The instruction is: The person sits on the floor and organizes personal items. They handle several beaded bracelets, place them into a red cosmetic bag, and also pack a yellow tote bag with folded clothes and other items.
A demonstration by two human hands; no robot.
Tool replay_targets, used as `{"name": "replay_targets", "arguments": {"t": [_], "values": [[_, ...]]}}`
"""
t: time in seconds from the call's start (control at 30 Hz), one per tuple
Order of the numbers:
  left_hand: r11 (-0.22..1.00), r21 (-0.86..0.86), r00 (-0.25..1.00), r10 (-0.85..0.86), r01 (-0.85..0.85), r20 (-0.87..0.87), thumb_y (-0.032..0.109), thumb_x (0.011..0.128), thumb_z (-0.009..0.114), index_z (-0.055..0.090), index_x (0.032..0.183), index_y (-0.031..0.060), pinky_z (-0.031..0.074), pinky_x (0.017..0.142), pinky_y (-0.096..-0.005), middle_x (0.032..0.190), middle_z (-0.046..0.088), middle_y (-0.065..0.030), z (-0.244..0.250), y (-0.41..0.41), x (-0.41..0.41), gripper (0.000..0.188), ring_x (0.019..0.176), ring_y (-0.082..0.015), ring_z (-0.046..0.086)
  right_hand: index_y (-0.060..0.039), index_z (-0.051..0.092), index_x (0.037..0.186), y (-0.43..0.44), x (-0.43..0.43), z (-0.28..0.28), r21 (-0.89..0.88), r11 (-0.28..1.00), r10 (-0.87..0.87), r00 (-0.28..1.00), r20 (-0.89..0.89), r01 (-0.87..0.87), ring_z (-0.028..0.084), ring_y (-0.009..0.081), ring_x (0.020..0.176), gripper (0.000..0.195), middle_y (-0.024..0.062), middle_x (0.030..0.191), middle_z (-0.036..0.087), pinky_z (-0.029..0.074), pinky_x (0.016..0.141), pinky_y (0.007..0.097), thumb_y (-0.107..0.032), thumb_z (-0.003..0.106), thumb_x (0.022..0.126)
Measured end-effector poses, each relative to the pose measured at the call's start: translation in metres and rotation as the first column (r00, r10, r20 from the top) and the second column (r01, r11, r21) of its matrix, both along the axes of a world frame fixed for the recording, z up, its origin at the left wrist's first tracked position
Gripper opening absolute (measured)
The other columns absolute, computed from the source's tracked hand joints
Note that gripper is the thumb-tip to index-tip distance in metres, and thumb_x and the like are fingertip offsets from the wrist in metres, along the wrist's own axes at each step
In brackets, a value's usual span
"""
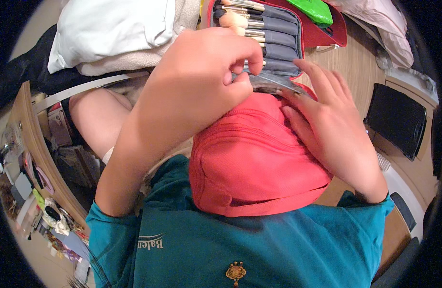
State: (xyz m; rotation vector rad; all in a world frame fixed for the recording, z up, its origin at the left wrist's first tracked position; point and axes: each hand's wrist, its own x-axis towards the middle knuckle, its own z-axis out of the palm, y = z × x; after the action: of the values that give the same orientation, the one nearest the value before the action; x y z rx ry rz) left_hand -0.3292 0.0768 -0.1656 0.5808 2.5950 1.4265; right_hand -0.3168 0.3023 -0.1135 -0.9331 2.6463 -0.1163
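Observation:
A red fabric makeup bag (257, 162) with a curved zipper rests against my front, its lid side folded out away from me. Makeup brushes (235, 19) with pale and dark bristles sit in the grey slotted panel (280, 32) of that opened side. Over the fold lies a clear plastic flap (275, 82). My left hand (206, 61) reaches across to the flap, its fingers curled and seemingly pinching the flap's near-left edge; the fingertips partly hide the contact. My right hand (325, 104) lies on the bag's right side, thumb on the red fabric and other fingers spread along the flap and panel edge.
A white pillow (113, 32) lies on a cream fleece cloth (134, 63) at the upper left. Beyond the brushes is a bright green packet (312, 12) on a red case (336, 32). A wooden-edged desk (50, 158) with small items stands left; a black panel (397, 120) stands right.

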Motion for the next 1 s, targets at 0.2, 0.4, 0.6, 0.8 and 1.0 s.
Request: {"name": "replay_targets", "arguments": {"t": [0.2,0.4,0.6,0.8,1.0], "values": [[0.993,-0.119,0.983,-0.007,-0.015,-0.185,-0.002,0.071,0.066,0.070,0.083,0.0045,0.049,0.061,-0.0296,0.084,0.059,-0.0076,-0.002,0.001,0.011,0.013,0.066,-0.0200,0.059,-0.0045,0.071,0.105,0.006,0.010,0.019,0.141,0.990,-0.021,0.999,-0.044,0.027,0.048,0.0349,0.125,0.024,0.0168,0.129,0.053,0.033,0.109,0.0538,-0.017,0.065,0.086],[0.941,-0.333,0.971,-0.128,0.055,-0.203,0.008,0.073,0.071,0.073,0.087,0.0082,0.050,0.070,-0.0365,0.088,0.057,-0.0096,0.007,0.006,0.014,0.014,0.076,-0.0272,0.061,-0.0026,0.072,0.099,0.012,0.015,0.027,0.248,0.967,-0.023,0.993,-0.120,0.052,0.050,0.0348,0.122,0.018,0.0165,0.121,0.055,0.036,0.106,0.0503,-0.012,0.064,0.085],[0.922,-0.353,0.968,-0.218,0.161,-0.128,0.017,0.080,0.070,0.072,0.099,0.0078,0.050,0.078,-0.0396,0.101,0.056,-0.0142,0.010,0.006,0.017,0.021,0.088,-0.0325,0.060,0.0046,0.066,0.097,0.020,0.006,0.026,0.037,0.988,-0.154,0.962,0.228,0.149,0.061,0.0364,0.102,0.015,0.0188,0.113,0.058,0.048,0.090,0.0423,-0.001,0.063,0.083],[0.890,-0.404,0.953,-0.279,0.210,-0.119,0.019,0.080,0.070,0.069,0.102,0.0025,0.048,0.084,-0.0423,0.114,0.055,-0.0205,0.016,-0.001,0.015,0.027,0.095,-0.0357,0.059,0.0060,0.064,0.103,0.020,0.002,0.017,-0.225,0.941,-0.177,0.934,0.311,0.253,0.064,0.0343,0.098,0.024,0.0186,0.117,0.059,0.051,0.085,0.0377,0.009,0.057,0.080],[0.818,-0.503,0.903,-0.402,0.280,-0.152,0.015,0.078,0.069,0.064,0.093,0.0026,0.047,0.084,-0.0403,0.118,0.055,-0.0206,0.025,0.011,0.000,0.020,0.097,-0.0337,0.059,0.0052,0.063,0.106,0.019,-0.006,0.003,-0.389,0.897,-0.108,0.958,0.266,0.209,0.066,0.0270,0.097,0.028,0.0167,0.115,0.061,0.053,0.080,0.0310,0.011,0.055,0.080]]}}
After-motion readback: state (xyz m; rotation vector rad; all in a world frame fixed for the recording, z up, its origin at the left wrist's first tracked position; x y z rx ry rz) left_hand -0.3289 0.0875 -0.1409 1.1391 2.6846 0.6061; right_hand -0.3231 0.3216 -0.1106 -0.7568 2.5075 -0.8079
